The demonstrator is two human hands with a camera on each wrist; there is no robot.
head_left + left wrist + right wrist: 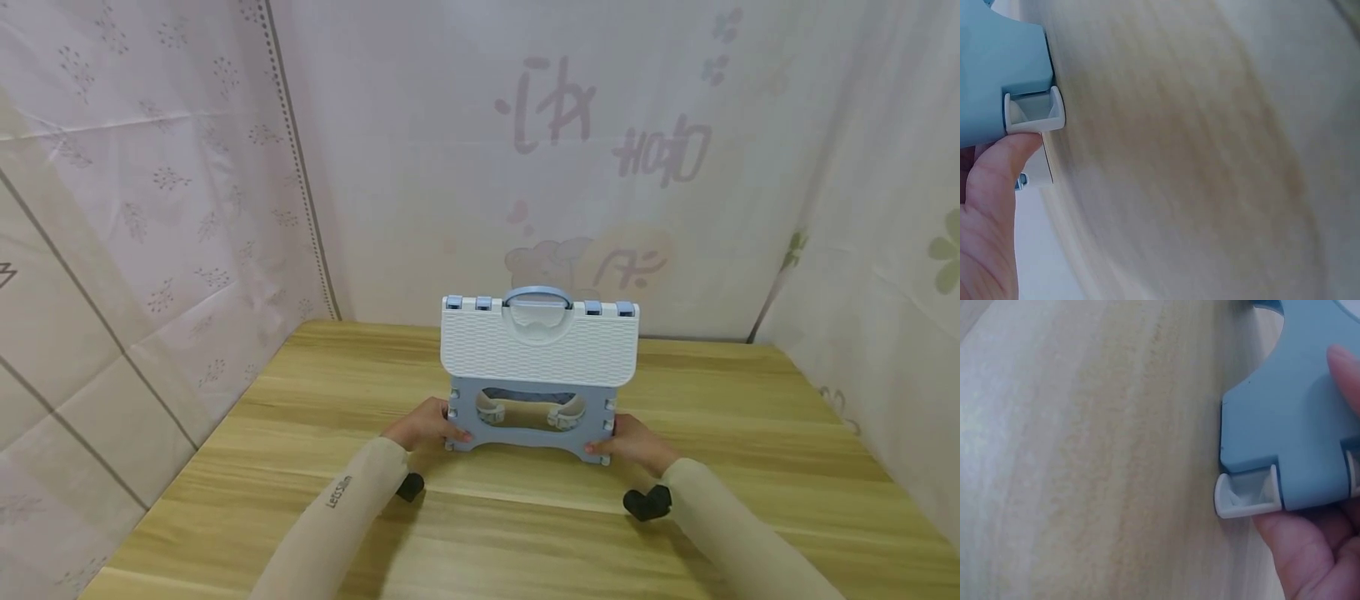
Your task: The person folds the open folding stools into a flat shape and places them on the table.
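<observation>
A folding step stool (480, 350) stands on the table in the middle of the head view. Its white textured seat panel hangs tilted toward me, topped by a blue carry handle (537, 291). Below it is a light-blue leg panel (525, 436) with an oval opening, through which white parts show. My left hand (426, 423) grips the left edge of this panel near its foot, thumb across the front. On the opposite edge my right hand (637, 442) holds the panel the same way. Both wrist views show fingers beside the white hinge pieces (1249, 494) at the panel's lower corners.
The wooden table (517, 533) reaches from in front of me to the curtains. Pale printed curtains (420, 167) enclose it at the back and on both sides. A black wrist mount (647, 503) sticks out under the right sleeve, another (410, 487) by the left.
</observation>
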